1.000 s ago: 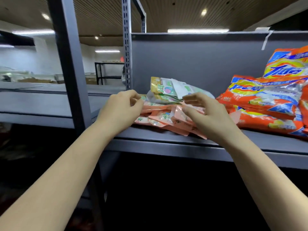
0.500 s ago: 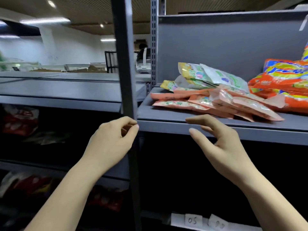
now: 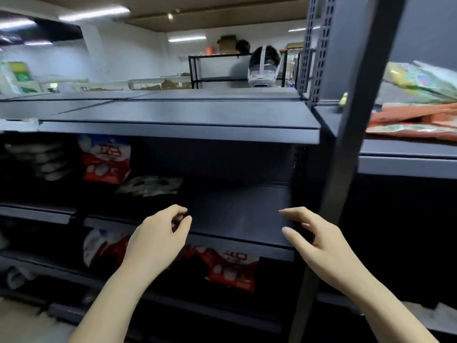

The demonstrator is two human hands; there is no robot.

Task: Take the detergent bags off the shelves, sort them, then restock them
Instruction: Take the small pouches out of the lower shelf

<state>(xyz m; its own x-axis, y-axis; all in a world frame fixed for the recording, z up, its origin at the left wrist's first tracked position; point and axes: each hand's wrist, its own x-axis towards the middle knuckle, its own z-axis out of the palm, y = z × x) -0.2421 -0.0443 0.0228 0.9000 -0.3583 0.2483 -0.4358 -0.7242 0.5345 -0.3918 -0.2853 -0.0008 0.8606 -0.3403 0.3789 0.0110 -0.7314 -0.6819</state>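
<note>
Both hands were held in the lower middle of the frame, in front of a dark middle shelf [image 3: 237,214], and held nothing. The left hand [image 3: 158,236] had loosely curled fingers; the right hand [image 3: 319,241] had relaxed, half-straight fingers. Red detergent bags lay at left [image 3: 105,159] and below [image 3: 231,271]. Orange and green bags [image 3: 418,105] rested at the right edge, on a higher shelf [image 3: 405,149].

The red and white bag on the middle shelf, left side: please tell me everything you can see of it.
The red and white bag stands upright at the back of the dark middle shelf. It looks like glossy plastic film, white at the top with red characters, red below with pale round shapes. Its print is too blurred to read. A flat grey-white pouch lies beside it to the right. No hand touches it.
</note>
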